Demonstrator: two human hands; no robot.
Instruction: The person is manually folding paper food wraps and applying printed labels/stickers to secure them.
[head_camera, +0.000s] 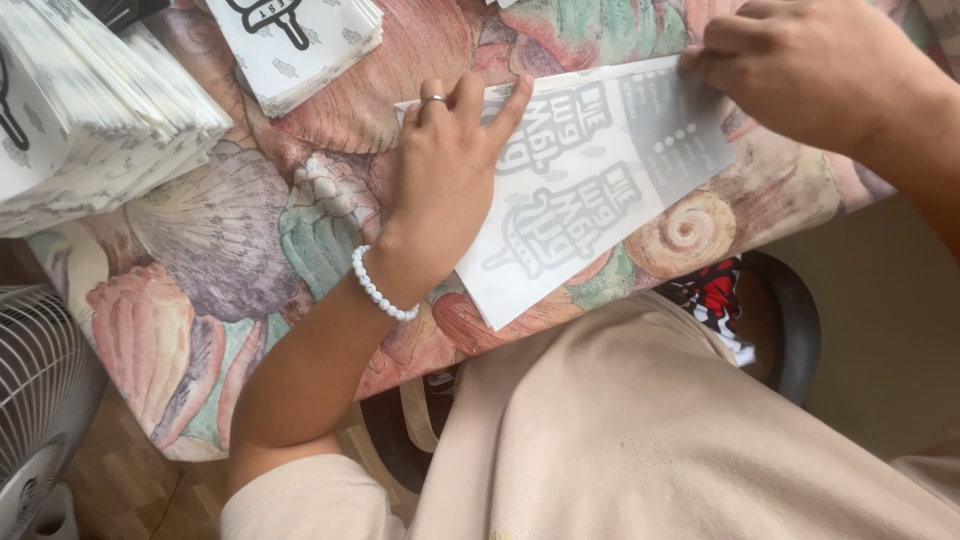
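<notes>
Both hands (440, 190) (800, 75) press flat the paper bag (590, 180), lying lengthwise lower-left to upper-right.

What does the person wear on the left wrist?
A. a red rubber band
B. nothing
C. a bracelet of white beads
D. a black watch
C: a bracelet of white beads circles the wrist of the left hand, which lies flat on the printed white paper sheet on the table with the seashell-pattern cloth.
</notes>
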